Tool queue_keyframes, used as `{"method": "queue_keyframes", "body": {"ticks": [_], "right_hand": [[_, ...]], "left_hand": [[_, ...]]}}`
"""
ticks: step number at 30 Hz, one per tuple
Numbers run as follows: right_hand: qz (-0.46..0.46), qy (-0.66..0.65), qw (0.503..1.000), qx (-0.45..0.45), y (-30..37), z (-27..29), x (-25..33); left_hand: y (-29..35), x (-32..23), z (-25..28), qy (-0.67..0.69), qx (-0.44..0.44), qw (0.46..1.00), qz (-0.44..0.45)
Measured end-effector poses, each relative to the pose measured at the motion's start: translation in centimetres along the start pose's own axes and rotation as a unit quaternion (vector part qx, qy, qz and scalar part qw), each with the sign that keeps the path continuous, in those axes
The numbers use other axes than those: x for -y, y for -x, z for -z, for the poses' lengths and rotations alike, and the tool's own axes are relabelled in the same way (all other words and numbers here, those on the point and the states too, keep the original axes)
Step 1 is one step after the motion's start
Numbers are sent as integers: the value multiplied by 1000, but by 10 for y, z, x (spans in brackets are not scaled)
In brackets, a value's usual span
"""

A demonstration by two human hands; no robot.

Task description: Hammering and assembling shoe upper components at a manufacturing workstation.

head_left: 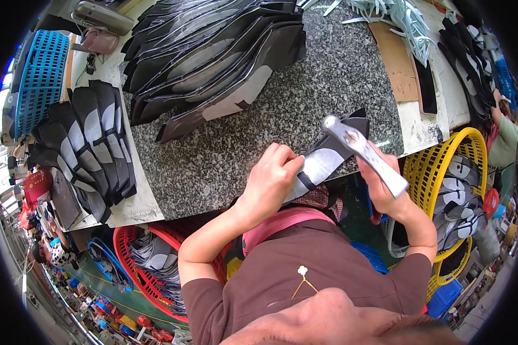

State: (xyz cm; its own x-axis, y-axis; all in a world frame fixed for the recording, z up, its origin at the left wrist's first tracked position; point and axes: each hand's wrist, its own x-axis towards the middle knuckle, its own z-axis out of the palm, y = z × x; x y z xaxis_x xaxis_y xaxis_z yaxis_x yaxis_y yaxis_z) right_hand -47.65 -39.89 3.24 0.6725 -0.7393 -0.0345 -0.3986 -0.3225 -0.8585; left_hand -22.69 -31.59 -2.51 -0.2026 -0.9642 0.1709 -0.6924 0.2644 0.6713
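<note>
My right hand (380, 183) is closed round the handle of a hammer (351, 139), whose metal head is over the far right end of a black and grey shoe upper piece (323, 163). Whether the head touches the piece, I cannot tell. At the near edge of a speckled granite slab (207, 167), my left hand (273, 175) pinches that same piece with bent fingers. A large stack of similar black and grey pieces (213, 69) lies on the slab's far left part.
More pieces (89, 144) fan out on the left table. Pale strips (406, 26), cardboard (394, 63) and a phone (426, 86) lie at the far right. Yellow baskets (477, 138) stand right, a red basket (121, 247) below left, a blue basket (40, 75) far left. Another person (503, 135) is at right.
</note>
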Motion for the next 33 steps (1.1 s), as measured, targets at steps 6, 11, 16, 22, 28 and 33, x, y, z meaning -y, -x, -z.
{"method": "queue_keyframes", "body": {"ticks": [6,11,16,22,28,33], "right_hand": [[-58,19,997,47,-2,-9,-11],[-17,22,998,60,5,-22,-7],[2,57,998,16,-7,-10,-4],[-117,14,980,158,-10,-26,-2],[-69,35,993,88,-19,-18,10],[-78,73,977,184,-10,-39,2]], "left_hand": [[0,-6,-4,-96,24,995,-21],[5,-7,-5,-116,19,992,-40],[9,-4,-5,-115,6,993,-39],[12,6,15,171,24,966,190],[29,2,2,-6,-44,998,49],[29,11,12,-22,-57,997,38]]}}
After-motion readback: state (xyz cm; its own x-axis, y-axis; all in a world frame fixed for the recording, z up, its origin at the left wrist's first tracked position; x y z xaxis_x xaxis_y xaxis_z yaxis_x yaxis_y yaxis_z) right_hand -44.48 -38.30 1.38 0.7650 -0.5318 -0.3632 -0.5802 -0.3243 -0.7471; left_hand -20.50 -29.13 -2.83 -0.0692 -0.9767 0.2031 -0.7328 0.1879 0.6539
